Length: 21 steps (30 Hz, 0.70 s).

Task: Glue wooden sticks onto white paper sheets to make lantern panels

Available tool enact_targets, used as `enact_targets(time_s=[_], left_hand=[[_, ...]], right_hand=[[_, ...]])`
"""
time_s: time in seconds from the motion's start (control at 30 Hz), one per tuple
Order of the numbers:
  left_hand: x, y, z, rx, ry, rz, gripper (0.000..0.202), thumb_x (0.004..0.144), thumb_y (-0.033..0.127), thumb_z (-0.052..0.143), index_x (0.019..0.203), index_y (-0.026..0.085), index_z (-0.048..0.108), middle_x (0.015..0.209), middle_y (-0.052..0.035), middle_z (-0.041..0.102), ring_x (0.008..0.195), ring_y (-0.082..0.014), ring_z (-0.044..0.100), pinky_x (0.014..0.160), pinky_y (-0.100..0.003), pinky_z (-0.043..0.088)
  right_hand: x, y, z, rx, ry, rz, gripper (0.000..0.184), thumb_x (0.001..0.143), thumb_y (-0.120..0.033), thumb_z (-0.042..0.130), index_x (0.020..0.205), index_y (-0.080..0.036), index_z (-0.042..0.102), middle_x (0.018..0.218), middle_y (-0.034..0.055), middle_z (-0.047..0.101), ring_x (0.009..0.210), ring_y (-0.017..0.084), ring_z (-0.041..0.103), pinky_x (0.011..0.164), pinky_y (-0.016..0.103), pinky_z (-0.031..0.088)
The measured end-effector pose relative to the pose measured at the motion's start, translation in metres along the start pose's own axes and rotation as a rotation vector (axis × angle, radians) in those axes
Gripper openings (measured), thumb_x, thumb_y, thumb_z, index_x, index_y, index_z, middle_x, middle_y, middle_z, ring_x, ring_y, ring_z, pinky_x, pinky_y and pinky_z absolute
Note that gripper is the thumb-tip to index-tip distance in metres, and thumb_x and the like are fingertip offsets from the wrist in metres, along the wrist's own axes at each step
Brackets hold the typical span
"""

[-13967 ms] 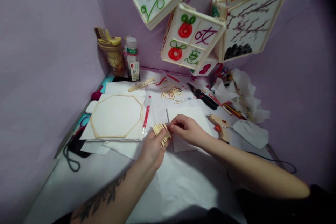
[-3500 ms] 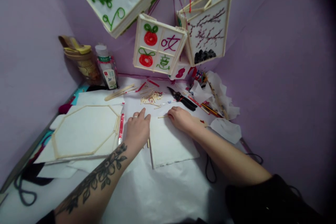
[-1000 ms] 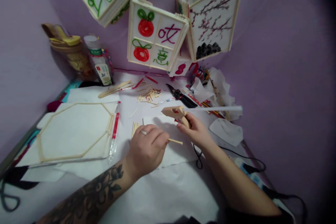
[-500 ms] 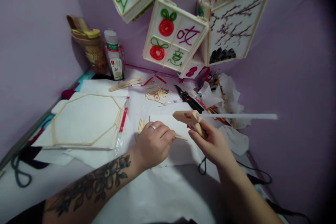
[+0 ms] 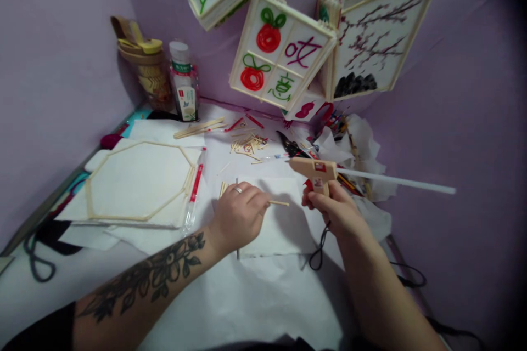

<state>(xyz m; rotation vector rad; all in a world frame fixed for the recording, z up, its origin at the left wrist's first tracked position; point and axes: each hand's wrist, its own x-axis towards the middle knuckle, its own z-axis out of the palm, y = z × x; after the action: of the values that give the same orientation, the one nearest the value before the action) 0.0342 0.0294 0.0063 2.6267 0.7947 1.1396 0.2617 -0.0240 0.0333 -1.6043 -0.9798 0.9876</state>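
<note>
My left hand (image 5: pixel 236 216) rests on a white paper sheet (image 5: pixel 284 230) and pinches a short wooden stick (image 5: pixel 279 203) that points right. My right hand (image 5: pixel 333 208) grips the handle of a beige hot glue gun (image 5: pixel 315 170), held above the table with its nozzle aimed left, over the stick. A long white glue rod (image 5: pixel 395 181) juts out of its back to the right. A small bundle of wooden sticks (image 5: pixel 223 188) lies just behind my left hand.
A white octagonal panel edged with sticks (image 5: pixel 138 181) lies at the left beside a red pen (image 5: pixel 196 184). Loose sticks (image 5: pixel 247 145), black cutters (image 5: pixel 290 147), a glue bottle (image 5: pixel 183 88) and crumpled paper (image 5: pixel 362 142) crowd the back. Painted lantern panels (image 5: pixel 280 55) hang overhead. A black cord (image 5: pixel 317 247) trails near my right wrist.
My right hand lifted the glue gun off the table and carried it right and up. My left hand picked up one stick and keeps it pinched over the paper.
</note>
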Motion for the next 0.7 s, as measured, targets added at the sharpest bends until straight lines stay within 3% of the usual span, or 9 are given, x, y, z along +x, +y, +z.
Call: enact_targets(time_s=[0.13, 0.27, 0.53, 0.7], left_hand=[[-0.006, -0.014, 0.01, 0.098, -0.08, -0.066, 0.018, 0.092, 0.015, 0.046, 0.088, 0.017, 0.064, 0.079, -0.0052, 0.068, 0.08, -0.0222, 0.059, 0.072, -0.037, 0.046], [-0.011, -0.025, 0.02, 0.18, -0.096, -0.061, 0.017, 0.09, 0.01, 0.049, 0.092, 0.016, 0.065, 0.096, -0.0076, 0.074, 0.093, -0.0257, 0.063, 0.076, -0.04, 0.047], [-0.014, -0.033, 0.026, 0.263, -0.195, -0.156, 0.013, 0.089, 0.009, 0.052, 0.088, 0.014, 0.064, 0.117, -0.0108, 0.072, 0.111, -0.0313, 0.061, 0.083, -0.047, 0.047], [-0.015, -0.033, 0.028, 0.262, -0.215, -0.168, 0.013, 0.09, 0.01, 0.051, 0.089, 0.014, 0.064, 0.118, -0.011, 0.071, 0.11, -0.0313, 0.062, 0.082, -0.047, 0.047]], right_hand=[[0.013, 0.005, -0.003, 0.022, -0.113, 0.12, 0.031, 0.06, -0.04, 0.071, 0.077, -0.021, 0.055, 0.055, 0.0016, 0.062, 0.05, 0.016, 0.054, 0.048, 0.028, 0.038], [0.019, 0.016, -0.002, -0.039, -0.195, 0.181, 0.041, 0.063, -0.05, 0.072, 0.085, -0.016, 0.063, 0.054, 0.001, 0.06, 0.048, 0.015, 0.052, 0.047, 0.027, 0.036], [0.031, 0.036, 0.015, -0.227, -0.22, 0.128, 0.039, 0.074, -0.052, 0.069, 0.089, -0.016, 0.069, 0.064, -0.0001, 0.059, 0.054, 0.013, 0.047, 0.049, 0.025, 0.034], [0.03, 0.03, 0.021, -0.433, -0.222, 0.076, 0.037, 0.079, -0.054, 0.061, 0.07, -0.018, 0.061, 0.055, -0.0021, 0.05, 0.05, 0.011, 0.04, 0.045, 0.024, 0.029]])
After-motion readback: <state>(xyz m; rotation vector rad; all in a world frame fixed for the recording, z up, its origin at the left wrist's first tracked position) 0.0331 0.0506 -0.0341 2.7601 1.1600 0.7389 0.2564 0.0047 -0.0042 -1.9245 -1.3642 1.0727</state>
